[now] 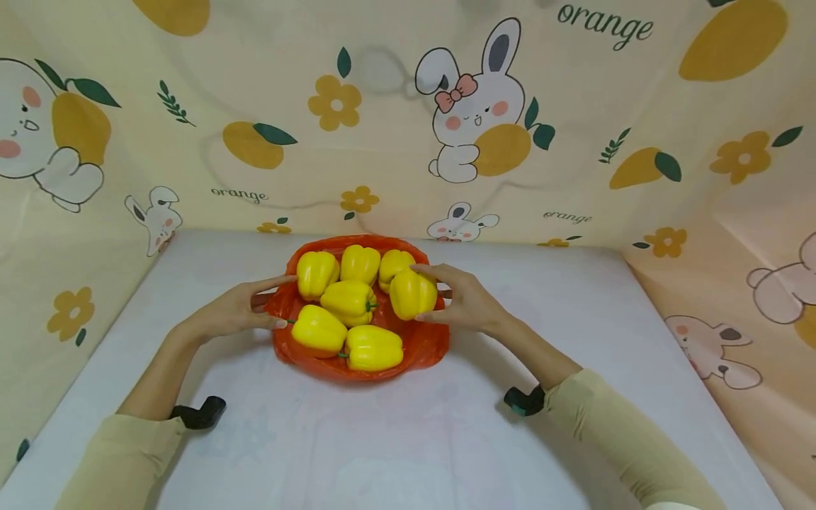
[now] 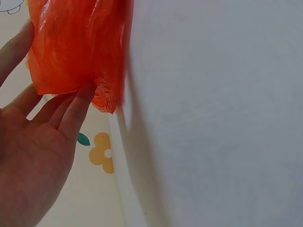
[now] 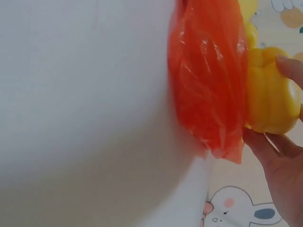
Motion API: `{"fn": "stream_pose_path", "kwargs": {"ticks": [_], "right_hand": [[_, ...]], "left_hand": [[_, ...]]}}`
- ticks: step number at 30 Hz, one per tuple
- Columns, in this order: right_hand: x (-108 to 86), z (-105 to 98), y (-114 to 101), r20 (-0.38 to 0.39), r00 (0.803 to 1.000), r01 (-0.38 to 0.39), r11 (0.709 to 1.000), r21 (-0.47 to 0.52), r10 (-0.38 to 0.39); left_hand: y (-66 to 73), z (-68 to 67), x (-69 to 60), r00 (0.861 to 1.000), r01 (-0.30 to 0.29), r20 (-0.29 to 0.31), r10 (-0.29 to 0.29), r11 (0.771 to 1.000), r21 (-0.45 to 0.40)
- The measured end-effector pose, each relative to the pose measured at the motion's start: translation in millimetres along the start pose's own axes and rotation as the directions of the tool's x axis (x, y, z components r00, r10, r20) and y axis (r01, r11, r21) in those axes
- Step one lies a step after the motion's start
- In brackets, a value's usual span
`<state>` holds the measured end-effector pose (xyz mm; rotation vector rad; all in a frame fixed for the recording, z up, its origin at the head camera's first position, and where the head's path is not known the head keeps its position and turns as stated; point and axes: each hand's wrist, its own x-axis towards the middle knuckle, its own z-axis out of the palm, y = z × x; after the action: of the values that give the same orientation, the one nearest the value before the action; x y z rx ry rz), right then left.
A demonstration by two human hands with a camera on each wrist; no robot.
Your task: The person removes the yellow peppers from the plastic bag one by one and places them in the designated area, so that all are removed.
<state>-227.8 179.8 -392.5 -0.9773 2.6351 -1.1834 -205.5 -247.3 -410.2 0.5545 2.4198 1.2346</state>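
Observation:
A red plastic bag (image 1: 299, 363) lies spread on the table, its rim rolled outward, with several yellow bell peppers (image 1: 374, 348) inside. At the bag's right side my right hand (image 1: 470, 299) grips one yellow bell pepper (image 1: 413, 295), thumb and fingers on opposite sides. In the right wrist view, that bell pepper (image 3: 271, 94) shows above the bag's rim. My left hand (image 1: 232, 309) is at the bag's left side, fingers spread. The left wrist view shows its fingertips touching the red bag (image 2: 78, 52); some fingers are partly hidden by the bag.
The white table (image 1: 357, 439) extends around the bag. Printed cloth (image 1: 382, 127) with rabbits and oranges hangs behind and at both sides. Dark devices sit at the left wrist (image 1: 202, 413) and right wrist (image 1: 525, 401).

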Motion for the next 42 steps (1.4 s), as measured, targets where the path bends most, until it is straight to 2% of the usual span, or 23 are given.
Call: {"fn": "stream_pose_path", "kwargs": {"ticks": [6, 18, 23, 30, 39, 42], "right_hand": [[-0.2, -11, 3, -0.024, 0.999, -0.035, 0.998, 0.049, 0.037], [1.2, -35, 19, -0.071, 0.993, -0.09, 0.995, 0.047, 0.093], [3.1, -44, 32, -0.107, 0.981, -0.154, 0.986, 0.058, 0.16], [6.0, -57, 44, -0.117, 0.959, -0.247, 0.965, 0.09, 0.257], [8.4, -69, 65, -0.146, 0.946, -0.282, 0.957, 0.068, 0.289], [10.0, -71, 72, -0.147, 0.944, -0.286, 0.954, 0.088, 0.296]], "left_hand": [[-0.5, -1.3, 0.0, 1.0, -0.01, 0.005, 0.011, 1.0, -0.01], [-4.4, -2.4, 0.9, 1.0, 0.006, 0.001, -0.006, 1.0, -0.019], [-5.3, -2.8, 1.3, 1.0, 0.009, 0.003, -0.009, 0.999, -0.032], [-4.9, -3.5, 2.4, 1.0, 0.014, 0.006, -0.014, 0.999, -0.032], [-4.0, -3.9, 3.6, 1.0, 0.023, 0.013, -0.023, 0.999, -0.045], [-3.6, -4.2, 3.5, 1.0, 0.026, 0.012, -0.025, 0.998, -0.051]]}}
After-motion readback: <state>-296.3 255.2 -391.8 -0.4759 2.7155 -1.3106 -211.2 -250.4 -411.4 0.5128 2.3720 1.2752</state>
